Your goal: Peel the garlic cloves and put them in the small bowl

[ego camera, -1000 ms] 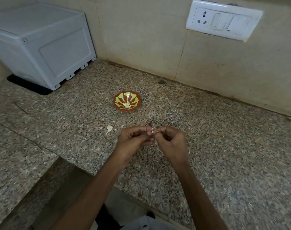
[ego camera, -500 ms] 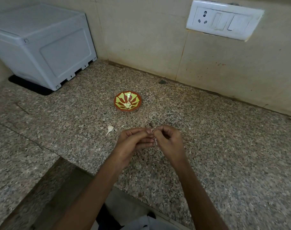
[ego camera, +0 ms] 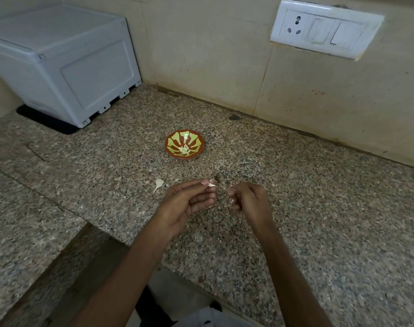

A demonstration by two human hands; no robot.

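The left hand [ego camera: 189, 201] pinches a pale garlic piece [ego camera: 211, 184] between thumb tip and forefinger, its thin pointed tail sticking out to the right; whether it is clove or loose skin is too small to tell. The other fingers lie loosely curled beneath. The right hand [ego camera: 247, 197] sits just beside it, apart by a narrow gap, with fingers curled inward toward the palm; I cannot tell whether they enclose anything. Both hands hover low over the granite counter [ego camera: 319, 208]. Beyond them, near the middle of the counter, stands the small bowl [ego camera: 170, 149], red with yellow-green petals, holding a few peeled cloves [ego camera: 185, 150]. A scrap of skin [ego camera: 159, 183] lies on the stone just left of the left hand. The stretch between hands and bowl is open stone. The counter's front edge runs diagonally under the forearms; a white box [ego camera: 59, 62] fills the far left corner, and the tiled wall [ego camera: 213, 55] with a switch plate [ego camera: 324, 29] closes the back.
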